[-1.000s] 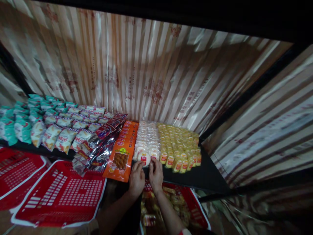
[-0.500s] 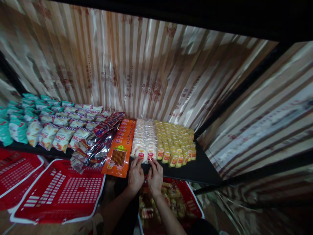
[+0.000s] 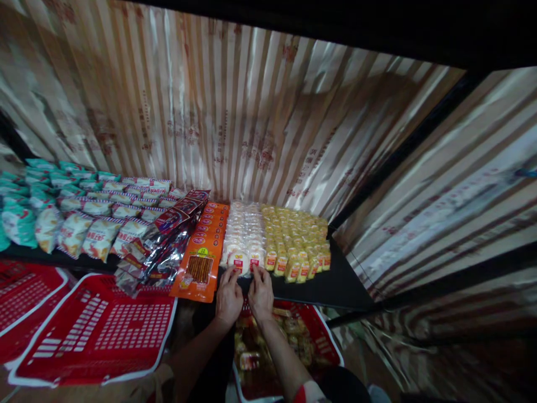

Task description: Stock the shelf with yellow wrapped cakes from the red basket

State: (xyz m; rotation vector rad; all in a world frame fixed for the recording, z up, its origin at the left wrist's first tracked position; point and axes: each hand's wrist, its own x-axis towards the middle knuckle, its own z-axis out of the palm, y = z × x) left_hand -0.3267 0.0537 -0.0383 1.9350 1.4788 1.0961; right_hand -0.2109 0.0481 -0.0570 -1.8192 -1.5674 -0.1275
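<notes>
Two rows of clear-wrapped, white round snack packets (image 3: pixel 238 261) stand on the black shelf, with red labels on the front ones. My left hand (image 3: pixel 229 296) rests its outstretched fingertips on the lower front of the left row. Beside it, my right hand (image 3: pixel 260 294) touches the front packet of the right row in the same way. Both hands have their fingers extended and lie against the packets rather than around them. Small yellow-wrapped snack packets (image 3: pixel 293 268) stand in rows just right of the white ones. Orange snack bags (image 3: pixel 200 263) overlap in a line on the left.
Dark silvery packets (image 3: pixel 155 257) and puffy white and teal bags (image 3: pixel 100 235) fill the shelf's left part. Below are red baskets, one (image 3: pixel 130 330) at left and one (image 3: pixel 333 341) holding wrapped snacks beneath my arms. A black post (image 3: pixel 403 148) slants at right before striped sheeting.
The view has shifted slightly, so the shelf sits a little farther left. Both hands stay at the front of the white packets, with little visible movement against them.
</notes>
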